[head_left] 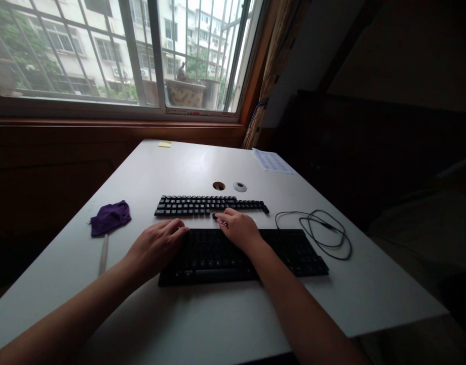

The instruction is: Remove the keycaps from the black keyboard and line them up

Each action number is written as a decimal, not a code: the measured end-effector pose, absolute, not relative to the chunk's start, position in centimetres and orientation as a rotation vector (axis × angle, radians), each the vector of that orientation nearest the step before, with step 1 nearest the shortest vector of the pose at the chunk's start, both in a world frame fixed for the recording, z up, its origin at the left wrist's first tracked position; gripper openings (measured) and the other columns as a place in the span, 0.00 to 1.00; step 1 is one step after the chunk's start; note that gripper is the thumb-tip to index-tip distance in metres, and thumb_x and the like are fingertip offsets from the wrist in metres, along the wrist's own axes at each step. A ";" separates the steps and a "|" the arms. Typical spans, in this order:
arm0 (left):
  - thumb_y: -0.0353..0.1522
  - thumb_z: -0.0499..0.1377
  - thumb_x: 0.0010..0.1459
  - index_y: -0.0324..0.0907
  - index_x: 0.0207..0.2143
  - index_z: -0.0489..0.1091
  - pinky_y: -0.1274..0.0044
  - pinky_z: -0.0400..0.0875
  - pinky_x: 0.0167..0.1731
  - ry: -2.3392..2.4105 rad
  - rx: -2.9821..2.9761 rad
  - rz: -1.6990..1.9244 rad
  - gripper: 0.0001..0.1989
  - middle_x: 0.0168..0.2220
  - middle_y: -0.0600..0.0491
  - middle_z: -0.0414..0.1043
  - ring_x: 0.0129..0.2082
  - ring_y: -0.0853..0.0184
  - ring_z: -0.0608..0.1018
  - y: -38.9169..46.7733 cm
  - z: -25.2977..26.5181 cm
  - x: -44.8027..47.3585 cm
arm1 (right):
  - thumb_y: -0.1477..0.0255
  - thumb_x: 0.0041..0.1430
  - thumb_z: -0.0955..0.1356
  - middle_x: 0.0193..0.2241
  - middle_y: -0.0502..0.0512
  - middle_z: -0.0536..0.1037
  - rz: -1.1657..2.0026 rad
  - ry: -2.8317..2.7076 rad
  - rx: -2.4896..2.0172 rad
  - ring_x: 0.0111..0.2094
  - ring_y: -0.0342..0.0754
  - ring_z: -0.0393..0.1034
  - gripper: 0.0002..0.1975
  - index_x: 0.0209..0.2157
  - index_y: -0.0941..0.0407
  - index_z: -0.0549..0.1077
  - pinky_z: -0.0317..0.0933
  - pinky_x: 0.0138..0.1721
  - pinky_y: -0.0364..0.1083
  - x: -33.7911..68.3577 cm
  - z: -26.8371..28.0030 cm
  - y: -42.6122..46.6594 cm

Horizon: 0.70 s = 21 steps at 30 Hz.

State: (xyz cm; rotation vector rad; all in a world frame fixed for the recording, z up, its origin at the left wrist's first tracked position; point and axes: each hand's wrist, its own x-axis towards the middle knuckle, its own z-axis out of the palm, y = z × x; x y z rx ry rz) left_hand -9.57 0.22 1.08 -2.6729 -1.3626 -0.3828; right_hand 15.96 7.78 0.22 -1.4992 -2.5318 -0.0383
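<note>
A black keyboard (pixel 289 248) lies on the white table in front of me, with part of its top hidden under my hands. My left hand (pixel 157 246) is at its upper left corner, fingers curled against the edge. Beyond the keyboard, loose black keycaps (pixel 187 205) stand in several rows on the table. My right hand (pixel 238 228) reaches over the keyboard's back edge and pinches a small black keycap (pixel 215 216) just below those rows. Its other fingers are folded in.
A purple cloth (pixel 110 218) lies at the left, over a pale stick (pixel 103 253). To the right is a coiled black cable (pixel 332 238). Farther back are a cable hole (pixel 218 186), its round cover (pixel 239 187), a printed sheet (pixel 273 161) and a yellow note (pixel 164 144).
</note>
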 end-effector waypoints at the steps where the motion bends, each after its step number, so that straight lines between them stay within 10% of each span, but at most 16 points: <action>1: 0.23 0.54 0.62 0.42 0.47 0.68 0.72 0.72 0.37 -1.362 -2.672 -0.377 0.12 0.44 0.48 0.70 0.37 0.64 0.74 0.2 1.1 -9.5 | 0.63 0.67 0.60 0.44 0.51 0.77 -0.050 -2.536 -1.514 0.40 0.48 0.73 0.17 0.52 0.46 0.74 0.63 0.38 0.45 15.8 0.3 7.7; 21: 0.25 0.55 0.62 0.42 0.47 0.68 0.70 0.72 0.37 -1.354 -2.682 -0.354 0.11 0.43 0.49 0.69 0.36 0.63 0.73 0.2 1.0 -9.3 | 0.64 0.67 0.59 0.48 0.52 0.74 -0.069 -2.558 -1.592 0.41 0.49 0.73 0.19 0.56 0.45 0.69 0.64 0.38 0.45 15.1 0.6 7.8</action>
